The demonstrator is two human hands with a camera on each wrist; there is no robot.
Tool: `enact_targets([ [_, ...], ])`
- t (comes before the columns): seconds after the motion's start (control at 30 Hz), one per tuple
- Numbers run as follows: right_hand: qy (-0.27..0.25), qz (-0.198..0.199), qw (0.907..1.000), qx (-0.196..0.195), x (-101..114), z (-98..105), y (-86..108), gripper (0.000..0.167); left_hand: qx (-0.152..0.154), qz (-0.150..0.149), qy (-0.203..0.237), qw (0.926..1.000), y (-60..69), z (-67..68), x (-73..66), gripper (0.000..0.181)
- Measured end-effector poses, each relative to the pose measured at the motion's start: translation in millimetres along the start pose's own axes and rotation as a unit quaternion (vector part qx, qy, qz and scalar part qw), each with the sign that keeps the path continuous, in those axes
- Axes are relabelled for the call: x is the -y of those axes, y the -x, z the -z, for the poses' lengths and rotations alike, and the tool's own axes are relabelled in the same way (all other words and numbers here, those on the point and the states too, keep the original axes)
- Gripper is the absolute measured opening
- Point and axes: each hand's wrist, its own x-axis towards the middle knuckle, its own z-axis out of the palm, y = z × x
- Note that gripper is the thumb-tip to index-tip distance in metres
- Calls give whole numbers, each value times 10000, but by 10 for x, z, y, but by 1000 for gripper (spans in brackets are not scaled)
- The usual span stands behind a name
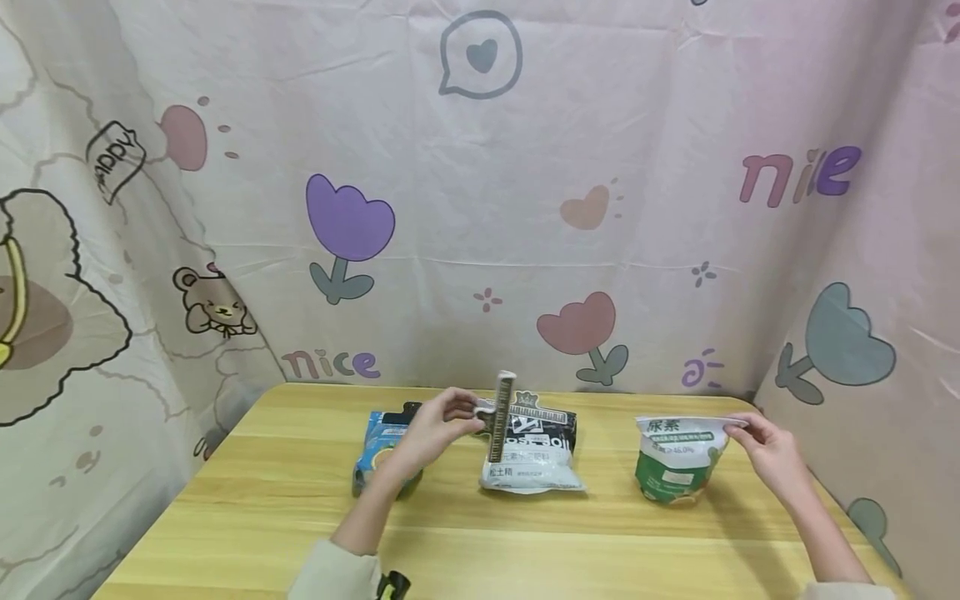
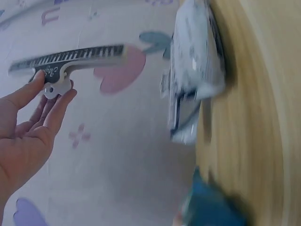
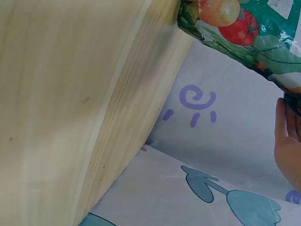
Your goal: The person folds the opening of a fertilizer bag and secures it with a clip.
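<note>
My left hand [image 1: 433, 429] pinches a bag clip [image 1: 501, 421] with a black-and-white piano-key pattern by its handle, in front of the middle bag. In the left wrist view the clip [image 2: 89, 55] hangs between thumb and fingers, apart from any bag. My right hand [image 1: 776, 458] grips the upper right corner of a green-and-white bag [image 1: 675, 471], which stands upright on the table. Its vegetable print [image 3: 240, 28] shows in the right wrist view, where the hand is partly out of frame.
A black-and-white bag [image 1: 536, 471] lies mid-table with a similar piano-key clip [image 1: 540, 411] along its top. To its left stands a blue bag [image 1: 375, 446] topped with a black clip, partly behind my left arm. A printed curtain [image 1: 465, 183] rises behind the wooden table [image 1: 525, 550].
</note>
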Motion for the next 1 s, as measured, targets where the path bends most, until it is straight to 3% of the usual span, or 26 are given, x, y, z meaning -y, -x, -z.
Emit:
enact_targets([
  [0.1, 270, 89, 9996, -69, -318, -34, -45, 15, 246, -28, -36, 9997, -66, -178, -2, 36],
  [0.2, 858, 23, 9958, -305, -602, -88, -69, 16, 358, -66, -14, 9993, -133, -335, -9, 36],
  [0.33, 1109, 50, 9930, -401, -751, -104, -82, 17, 295, 25, 323, 9990, -238, -515, -29, 35],
  [0.43, 1034, 67, 9937, -427, -707, -96, -77, 15, 248, 82, 516, 9983, -318, -627, -61, 33],
  [0.53, 414, 95, 9987, -275, -396, -58, -44, 13, 186, -8, 627, 9979, -386, -722, -131, 31],
  [0.7, -232, 132, 9996, -125, 383, -10, 63, 14, 151, -284, 966, 9948, -512, -907, -277, 28],
  [0.87, 1, 89, 9997, -247, 829, -14, 127, 14, -126, -684, 1297, 9891, -624, -1137, -407, 25],
  [1.0, 517, 102, 9985, -142, 1032, -10, 148, 16, -360, -1006, 1227, 9867, -689, -1324, -475, 24],
])
